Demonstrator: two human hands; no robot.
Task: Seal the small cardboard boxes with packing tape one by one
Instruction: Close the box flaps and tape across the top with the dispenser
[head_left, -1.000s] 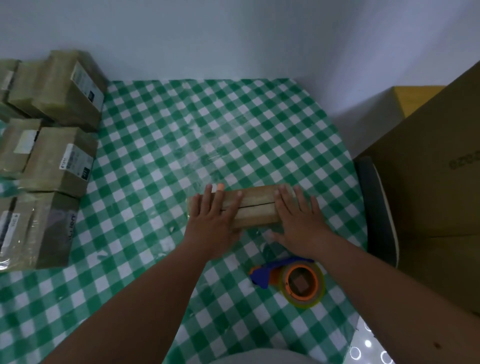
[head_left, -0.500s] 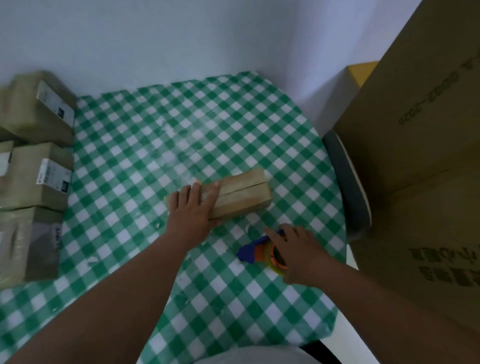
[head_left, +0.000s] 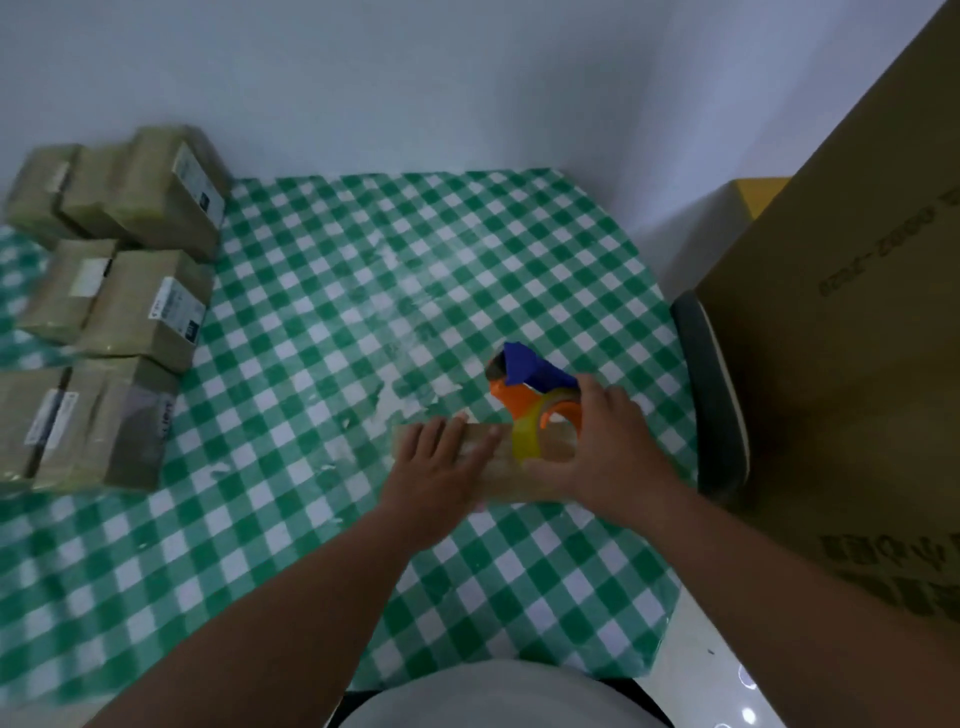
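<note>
Checked table (head_left: 363, 291), box (head_left: 558, 452) near right edge.

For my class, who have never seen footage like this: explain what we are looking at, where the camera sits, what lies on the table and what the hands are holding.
No machine here: these are a person's two bare arms, filmed by a wide-angle camera worn on the head, looking forward and down. The table has a green and white checked cloth. The left hand lies flat, fingers straight, on a small cardboard box, steadying it. The right hand has its grip on an orange and blue tape dispenser, holding its yellowish roll against the box top, apparently about to tape it. At the far left sits a group of similar boxes, several with white labels; whether they are sealed is hard to tell. On the right stands a large carton beside the table.
</note>
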